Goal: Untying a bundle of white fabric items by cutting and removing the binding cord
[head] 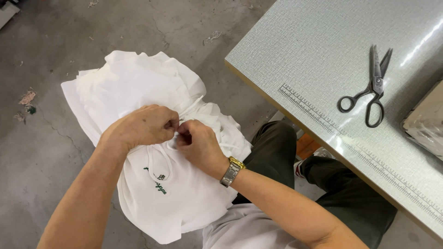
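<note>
Hands meeting over a bundle of white cloth: seen from the head camera, a seated person is working at a stack of white garments that is lying across the lap and spilling out over the grey concrete floor. The left hand is curling down onto the top of the pile, its fingers pressed together and pinching a small fold of the white fabric at the middle of the stack. The right hand is closing in from the other side, fingertips touching those of the left and nipping the same spot of cloth, just below a thin white drawstring that is trailing across the bundle. A gold and silver wristwatch is sitting on the right wrist. Green embroidered lettering is showing on the lowest garment, near the left forearm.

To the person's right, a pale textured worktable is standing with a printed ruler strip running along its near edge. A pair of dark metal scissors is lying on it, blades slightly parted, well apart from both hands. A package wrapped in clear plastic is resting at the table's far right edge. Dark trousers are showing beneath the table, and scraps of thread are dotting the floor.
</note>
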